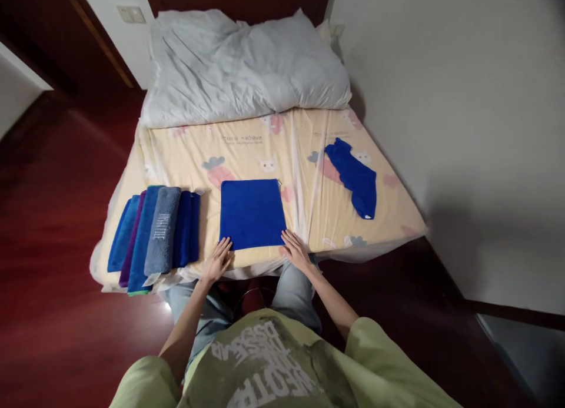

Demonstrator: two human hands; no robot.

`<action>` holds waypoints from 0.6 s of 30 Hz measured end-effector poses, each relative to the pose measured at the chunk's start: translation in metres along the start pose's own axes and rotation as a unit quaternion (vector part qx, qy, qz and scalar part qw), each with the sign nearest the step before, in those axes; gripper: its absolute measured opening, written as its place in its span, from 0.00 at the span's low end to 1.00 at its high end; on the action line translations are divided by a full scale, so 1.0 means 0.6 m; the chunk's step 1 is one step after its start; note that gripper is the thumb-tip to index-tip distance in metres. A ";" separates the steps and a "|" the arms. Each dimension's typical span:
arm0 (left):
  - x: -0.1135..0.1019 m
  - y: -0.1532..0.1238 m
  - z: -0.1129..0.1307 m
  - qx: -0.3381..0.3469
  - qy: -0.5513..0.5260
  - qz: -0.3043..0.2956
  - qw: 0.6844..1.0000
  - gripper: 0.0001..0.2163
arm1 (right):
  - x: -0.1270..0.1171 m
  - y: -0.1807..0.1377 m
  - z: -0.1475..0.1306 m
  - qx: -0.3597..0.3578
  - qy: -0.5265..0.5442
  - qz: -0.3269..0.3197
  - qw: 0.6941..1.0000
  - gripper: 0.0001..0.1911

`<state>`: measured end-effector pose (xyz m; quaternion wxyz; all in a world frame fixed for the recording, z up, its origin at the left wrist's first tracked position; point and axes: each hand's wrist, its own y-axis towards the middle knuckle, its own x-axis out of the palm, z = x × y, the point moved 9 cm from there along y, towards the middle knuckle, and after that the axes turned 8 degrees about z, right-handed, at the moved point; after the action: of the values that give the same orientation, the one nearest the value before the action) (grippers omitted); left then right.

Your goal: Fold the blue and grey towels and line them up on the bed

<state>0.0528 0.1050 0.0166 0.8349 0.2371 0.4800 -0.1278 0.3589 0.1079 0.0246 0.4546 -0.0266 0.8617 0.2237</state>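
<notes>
1. The bed [185,146] runs lengthwise away from the person, a rumpled white duvet [242,63] heaped at its far end.
2. A row of folded towels [154,234] lies on the near left, long axes pointing away.
3. The blue cloth [251,212] lies flat and roughly square by the near edge, sides square with the bed.
4. A crumpled blue cloth [355,177] lies far right.
5. The left hand [217,261] rests flat, fingers spread, at the cloth's near left corner, gripping nothing.
6. The right hand [296,252] lies flat and unclenched at the near right corner.
</notes>
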 end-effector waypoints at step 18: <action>-0.025 0.014 0.002 -0.047 0.011 0.006 0.999 0.25 | -0.001 0.000 -0.006 0.047 0.023 0.016 0.998 0.27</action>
<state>0.0498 0.1113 0.0321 0.8405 0.2019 0.4932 -0.0977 0.3564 0.1063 0.0270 0.4320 0.0033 0.8818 0.1892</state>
